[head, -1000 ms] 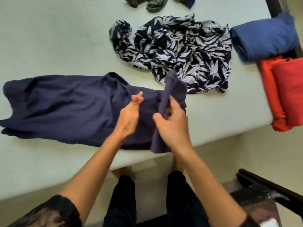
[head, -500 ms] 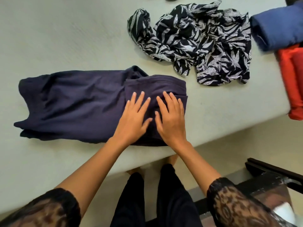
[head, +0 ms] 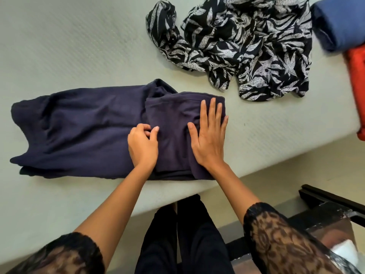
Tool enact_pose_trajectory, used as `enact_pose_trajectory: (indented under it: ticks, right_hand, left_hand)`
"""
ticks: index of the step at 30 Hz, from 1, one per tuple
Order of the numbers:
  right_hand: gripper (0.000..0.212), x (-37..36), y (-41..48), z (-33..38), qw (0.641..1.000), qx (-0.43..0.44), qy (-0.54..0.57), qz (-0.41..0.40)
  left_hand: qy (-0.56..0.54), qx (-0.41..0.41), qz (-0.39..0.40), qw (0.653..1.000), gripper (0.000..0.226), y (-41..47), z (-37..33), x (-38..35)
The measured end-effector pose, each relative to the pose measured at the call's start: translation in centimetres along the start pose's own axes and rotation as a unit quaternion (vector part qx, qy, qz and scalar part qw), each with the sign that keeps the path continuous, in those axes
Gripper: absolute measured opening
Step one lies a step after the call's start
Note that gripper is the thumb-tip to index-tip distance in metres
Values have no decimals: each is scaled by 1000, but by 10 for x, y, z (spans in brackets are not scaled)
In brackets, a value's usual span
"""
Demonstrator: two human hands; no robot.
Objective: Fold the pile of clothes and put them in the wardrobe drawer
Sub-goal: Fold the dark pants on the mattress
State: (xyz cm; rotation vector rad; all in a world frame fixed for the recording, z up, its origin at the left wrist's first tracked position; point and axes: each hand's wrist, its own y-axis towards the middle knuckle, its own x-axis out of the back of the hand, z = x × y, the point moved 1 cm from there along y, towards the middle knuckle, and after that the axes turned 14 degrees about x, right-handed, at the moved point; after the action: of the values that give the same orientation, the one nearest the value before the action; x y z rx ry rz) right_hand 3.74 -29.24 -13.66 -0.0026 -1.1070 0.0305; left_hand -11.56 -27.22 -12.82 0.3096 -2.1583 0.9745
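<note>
Navy garment (head: 79,125) near bed edge (head: 276,159)

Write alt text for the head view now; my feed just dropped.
A person's right hand presses flat on the folded-over end of a navy garment lying on a pale surface, while the left hand pinches the fold's edge. Behind it lies a crumpled leaf-print garment; a folded blue cloth and a red cloth sit at the right edge.
</note>
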Motion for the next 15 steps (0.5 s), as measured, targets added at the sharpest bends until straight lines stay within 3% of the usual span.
enact_pose_trajectory:
  ticks: [4, 8, 12, 15]
  right_hand:
    - [68, -4, -3, 0, 999, 8, -42, 5]
    - [68, -15, -5, 0, 990, 81, -106, 50]
    - [69, -33, -10, -1, 978, 114, -138, 108]
    - [70, -36, -9, -1, 980, 105, -140, 96]
  left_hand:
    - [-16, -75, 14, 997, 14, -2, -11, 13]
    - [-87, -111, -83, 986, 9, -11, -17, 32]
    - [41, -81, -61, 994, 25, 20, 13, 37]
    - [118, -85, -50, 988, 38, 30, 15, 36]
